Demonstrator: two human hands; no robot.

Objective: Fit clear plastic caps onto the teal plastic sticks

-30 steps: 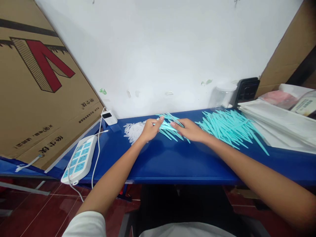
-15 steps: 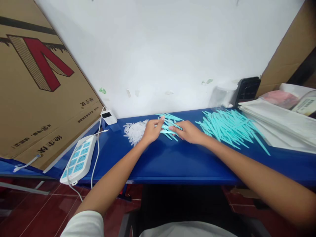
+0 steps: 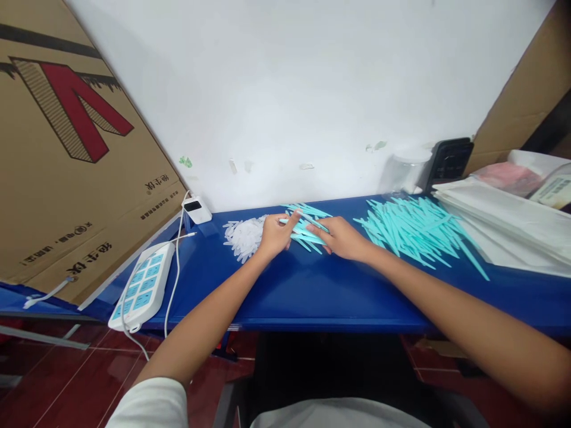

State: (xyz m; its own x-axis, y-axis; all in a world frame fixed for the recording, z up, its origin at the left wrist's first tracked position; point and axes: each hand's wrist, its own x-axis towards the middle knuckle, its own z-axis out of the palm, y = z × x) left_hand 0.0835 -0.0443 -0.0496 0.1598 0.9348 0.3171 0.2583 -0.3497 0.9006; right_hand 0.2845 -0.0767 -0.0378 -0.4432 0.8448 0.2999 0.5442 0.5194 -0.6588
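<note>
My left hand [image 3: 276, 233] is closed, with thumb and fingers pinching the end of a slim turquoise stick [image 3: 316, 236]. Opposite it, my right hand [image 3: 342, 239] grips the other end of that stick, and a darker-looking stick [image 3: 316, 222] also runs between the hands. Whether a small cap or blade is on the held end cannot be made out. Behind and under my fingers lies a small group of turquoise sticks [image 3: 312, 209]. A heap of small translucent white pieces [image 3: 243, 239] sits just left of my left hand. Right of my right hand spreads a larger pile of turquoise sticks [image 3: 410, 229].
The blue table [image 3: 285, 297] meets a white wall. A power strip [image 3: 143, 285] with cables and a small white device [image 3: 197, 210] are at left, beside a large cardboard box [image 3: 89, 196]. A clear jar [image 3: 408, 172], a black object [image 3: 449, 160] and white packets [image 3: 504, 214] stand at right.
Between my hands, the stick has shifted a little and its tip now shows by my left thumb. My right fingers have moved slightly. The piles look the same.
</note>
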